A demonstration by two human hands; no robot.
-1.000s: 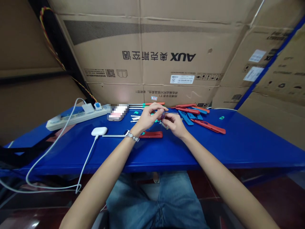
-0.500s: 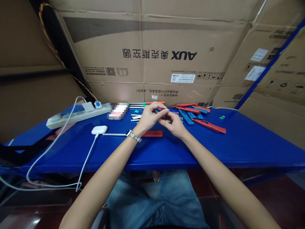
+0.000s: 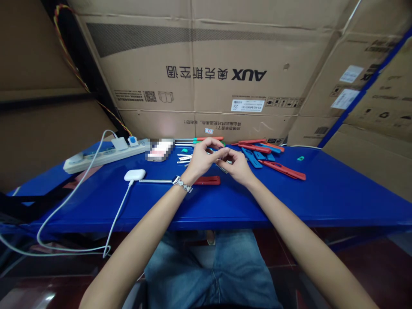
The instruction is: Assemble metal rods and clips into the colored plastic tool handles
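Observation:
My left hand (image 3: 201, 158) and my right hand (image 3: 236, 164) meet above the blue table (image 3: 289, 197), fingers pinched together around a small part that is too small to name. A wristwatch (image 3: 180, 183) is on my left wrist. Just below my hands lies a red plastic handle (image 3: 207, 180) with a thin metal rod (image 3: 154, 181) to its left. Several red and blue handles (image 3: 273, 161) lie to the right of my hands. Loose metal rods (image 3: 183, 158) lie behind my left hand.
A white power strip (image 3: 103, 156) with plugs sits at the back left, and a white charger (image 3: 134, 175) with its cable trails off the front edge. Large cardboard boxes (image 3: 209, 73) wall the back. A small teal piece (image 3: 300, 158) lies at the right.
Both hands have stayed in place, with the fingers shifting slightly around the small part. The view has tilted a little.

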